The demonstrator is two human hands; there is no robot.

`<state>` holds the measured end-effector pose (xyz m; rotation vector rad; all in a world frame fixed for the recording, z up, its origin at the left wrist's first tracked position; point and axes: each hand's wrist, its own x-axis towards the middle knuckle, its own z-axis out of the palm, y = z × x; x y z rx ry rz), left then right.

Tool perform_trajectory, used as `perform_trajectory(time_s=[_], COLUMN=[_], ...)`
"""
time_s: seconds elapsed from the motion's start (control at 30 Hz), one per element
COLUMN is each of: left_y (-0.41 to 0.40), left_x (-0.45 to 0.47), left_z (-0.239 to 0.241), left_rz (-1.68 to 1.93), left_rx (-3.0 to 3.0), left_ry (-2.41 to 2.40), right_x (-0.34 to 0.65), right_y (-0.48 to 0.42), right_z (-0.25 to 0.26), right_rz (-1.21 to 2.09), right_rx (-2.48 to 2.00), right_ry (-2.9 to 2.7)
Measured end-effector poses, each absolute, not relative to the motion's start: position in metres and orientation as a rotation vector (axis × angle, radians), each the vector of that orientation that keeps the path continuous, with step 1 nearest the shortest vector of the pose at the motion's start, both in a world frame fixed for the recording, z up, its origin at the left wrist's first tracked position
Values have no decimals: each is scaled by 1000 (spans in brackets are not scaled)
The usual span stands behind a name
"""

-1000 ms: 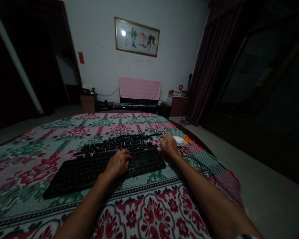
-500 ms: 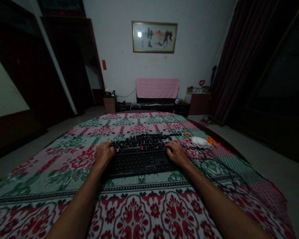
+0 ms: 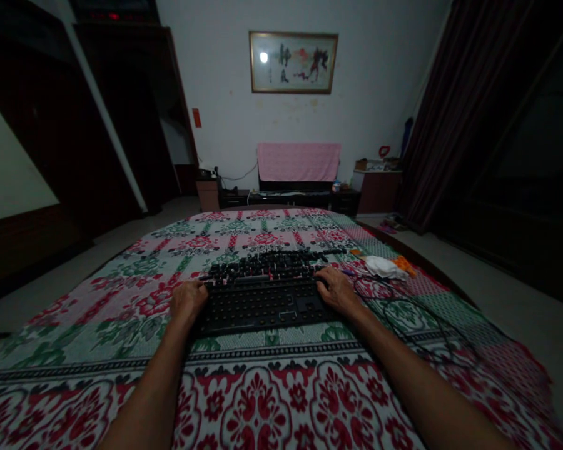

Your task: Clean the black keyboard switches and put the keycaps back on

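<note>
A black keyboard base (image 3: 256, 306) with its keycaps off lies flat on the patterned cloth in front of me. My left hand (image 3: 187, 301) is closed on its left end, the thumb at the upper left corner. At the opposite end, my right hand (image 3: 336, 290) has its fingers curled around the upper right corner. Loose black keycaps (image 3: 263, 265) lie in a heap just behind the keyboard, with a few reddish bits among them. The undersides of both hands are hidden.
A floral cloth (image 3: 258, 400) covers the table. To the right lie a black cable (image 3: 417, 319), a crumpled white cloth (image 3: 382, 267) and something orange (image 3: 405, 265). Farther off stand a low cabinet and a screen under a pink cloth (image 3: 299, 161).
My left hand and the keyboard's left end have shifted slightly left and toward me. My right hand stays at the right corner. The view has tilted a little.
</note>
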<state>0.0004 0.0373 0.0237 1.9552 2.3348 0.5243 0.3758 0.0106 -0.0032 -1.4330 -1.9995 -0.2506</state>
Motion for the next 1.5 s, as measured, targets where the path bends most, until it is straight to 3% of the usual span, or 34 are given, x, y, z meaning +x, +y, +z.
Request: perform_trajectory(time_s=[0.93,1.27,1.5], left_y=[35,50,49], left_x=[11,-40,-46], left_z=[22,8,2], left_rz=[496,941,1063], left_rx=[1834,1534,1470], left_ry=[2402,1808,1688], right_x=[386,389,392], right_y=[9,11,15], right_z=[1,0,-4], right_rz=[-293,-325,-332], right_rx=[-1594,-1578,-1578], right_ry=[-1993,-2012,-2002])
